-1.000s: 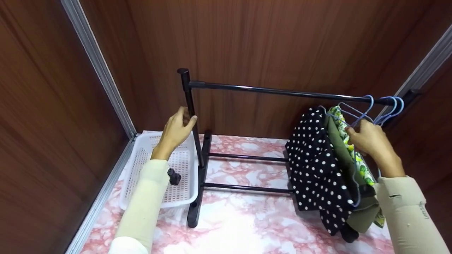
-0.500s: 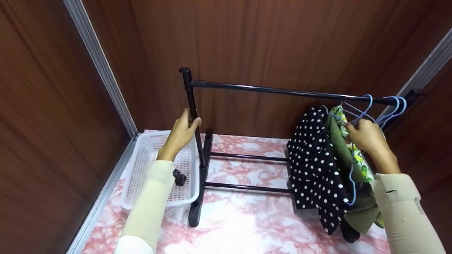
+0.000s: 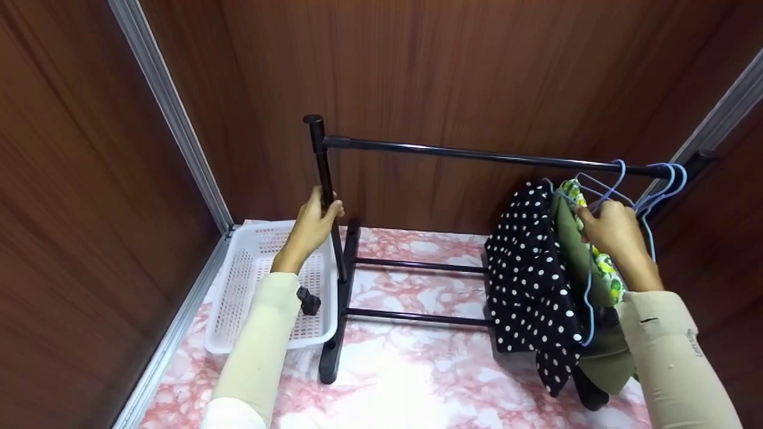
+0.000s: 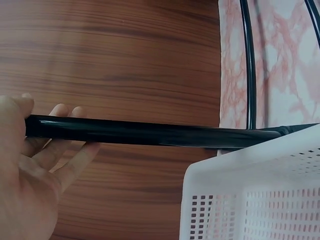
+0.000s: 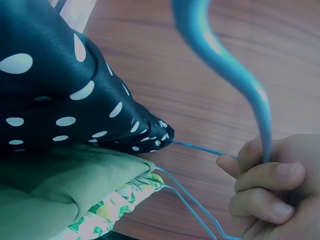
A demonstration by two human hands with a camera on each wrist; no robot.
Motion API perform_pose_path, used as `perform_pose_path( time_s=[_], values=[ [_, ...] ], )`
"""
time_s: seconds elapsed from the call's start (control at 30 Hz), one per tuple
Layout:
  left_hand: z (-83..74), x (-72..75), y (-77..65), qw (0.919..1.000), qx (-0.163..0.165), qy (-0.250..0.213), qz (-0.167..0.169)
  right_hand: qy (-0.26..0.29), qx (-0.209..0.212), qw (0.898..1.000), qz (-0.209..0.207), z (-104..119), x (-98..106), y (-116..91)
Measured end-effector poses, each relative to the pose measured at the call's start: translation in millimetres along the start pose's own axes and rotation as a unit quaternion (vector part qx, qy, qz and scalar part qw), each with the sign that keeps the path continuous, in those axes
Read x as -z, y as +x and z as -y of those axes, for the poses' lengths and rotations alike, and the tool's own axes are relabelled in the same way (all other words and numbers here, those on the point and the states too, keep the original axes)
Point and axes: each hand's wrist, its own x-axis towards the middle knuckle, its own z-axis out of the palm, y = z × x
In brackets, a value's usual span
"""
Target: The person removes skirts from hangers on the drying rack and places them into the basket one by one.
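My left hand is at the black upright post of a small garment rack, thumb on one side and fingers behind it. In the left wrist view, the fingers show beyond the post. At the rack's right end, my right hand grips a blue wire hanger just below its hook, the fingers curled around the wire. The hook sits over the black top rail. A black polka-dot garment hangs at the left of the bunch. Beside it are an olive-green garment and a lemon-print garment.
Left of the post stands a white slotted basket holding a small black item. Two lower crossbars run close to the pink marbled surface. Brown wood-grain panels enclose the back and sides.
My left hand has moved slightly right and closed in around the post. The right hand has shifted a little left with the hanger, its lower wire swinging left.
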Motion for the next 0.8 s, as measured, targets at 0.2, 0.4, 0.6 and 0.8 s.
perform_pose_path(
  time_s=[0.2,0.4,0.6,0.8],
  values=[
    [0.3,-0.7,-1.1,1.0000,-0.001,0.000,-0.003,0.009,-0.019,1.000,-0.008,1.4,-4.3,1.1],
    [0.5,-0.6,-1.9,0.9999,0.005,-0.004,-0.008,0.008,-0.015,1.000,-0.019,4.7,-7.5,1.0],
    [2.2,-0.9,-1.7,0.9999,0.009,0.009,-0.009,0.013,-0.002,0.999,-0.043,7.5,-12.0,0.7],
    [2.0,-0.9,-1.2,0.9999,0.001,0.009,-0.012,0.019,-0.001,0.998,-0.053,11.2,-14.7,0.1]
  ],
)
